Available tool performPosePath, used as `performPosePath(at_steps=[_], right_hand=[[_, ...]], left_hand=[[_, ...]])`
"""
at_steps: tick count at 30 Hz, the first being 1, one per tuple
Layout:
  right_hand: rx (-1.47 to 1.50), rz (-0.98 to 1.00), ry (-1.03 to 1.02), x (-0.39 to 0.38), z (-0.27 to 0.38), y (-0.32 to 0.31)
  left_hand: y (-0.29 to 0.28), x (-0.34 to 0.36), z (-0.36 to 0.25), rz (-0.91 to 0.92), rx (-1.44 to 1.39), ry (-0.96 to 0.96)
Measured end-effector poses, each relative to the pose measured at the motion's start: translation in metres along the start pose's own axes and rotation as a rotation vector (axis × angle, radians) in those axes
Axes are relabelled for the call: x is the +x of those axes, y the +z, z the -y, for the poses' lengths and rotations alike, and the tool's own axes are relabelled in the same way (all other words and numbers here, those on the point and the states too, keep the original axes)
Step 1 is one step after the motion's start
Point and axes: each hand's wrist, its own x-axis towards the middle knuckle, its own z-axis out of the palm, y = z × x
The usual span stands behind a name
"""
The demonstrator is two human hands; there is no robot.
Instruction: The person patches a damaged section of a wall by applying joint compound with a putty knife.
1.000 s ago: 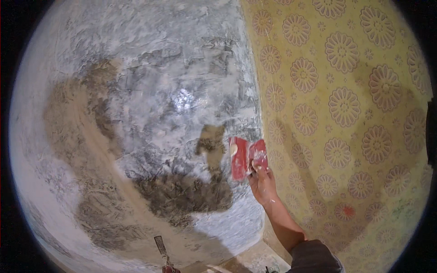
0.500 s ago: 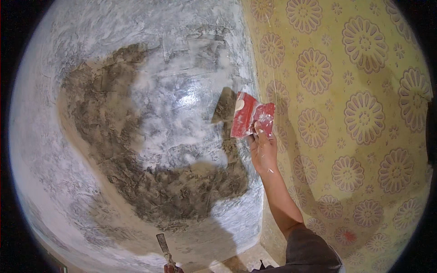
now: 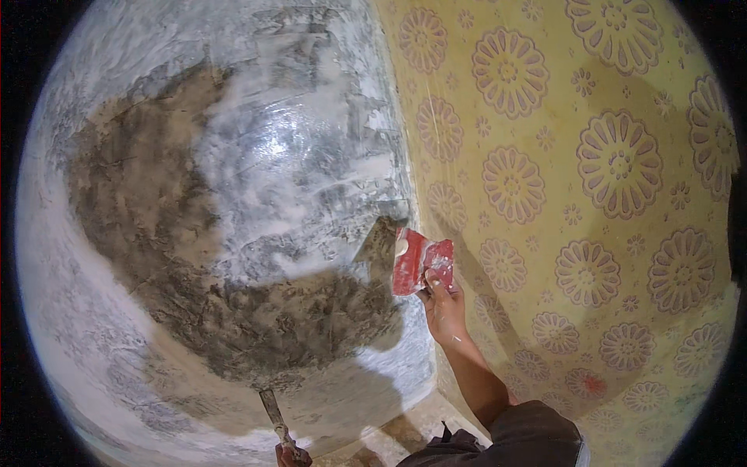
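Note:
My right hand [image 3: 440, 311] grips a red, plaster-smeared spreader [image 3: 412, 265] near the corner, against or just in front of the wall [image 3: 296, 179] coated in mottled grey-white plaster. The thumb lies over the spreader's back. The spreader's shadow falls just left of it. Low in the view, my left hand [image 3: 292, 457] is closed on the handle of a narrow metal scraper [image 3: 271, 409], its blade pointing up and smeared with pale material.
A yellow wall [image 3: 591, 233] with purplish flower patterns meets the plastered wall at a vertical corner on the right. A pale ledge or floor edge [image 3: 416, 420] shows at the bottom. Large shadows lie over both walls.
My right hand and spreader rose along the corner half a second ago and have since come back down. The view has shifted. My left hand now shows more at the lower edge.

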Motion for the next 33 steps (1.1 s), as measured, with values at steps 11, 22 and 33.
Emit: performPosePath(at_steps=[11,22,33], right_hand=[[-0.618,0.023,-0.387,0.022,0.002,-0.005],[-1.007,0.273,-1.033,0.127,0.031,0.109],[-1.21,0.302,-1.105,0.152,0.0,0.126]], left_hand=[[0.033,-0.001,0.019,0.054,0.022,-0.049],[0.031,0.004,0.021,0.058,0.057,0.026],[0.023,0.003,0.02,0.015,0.037,-0.005]])
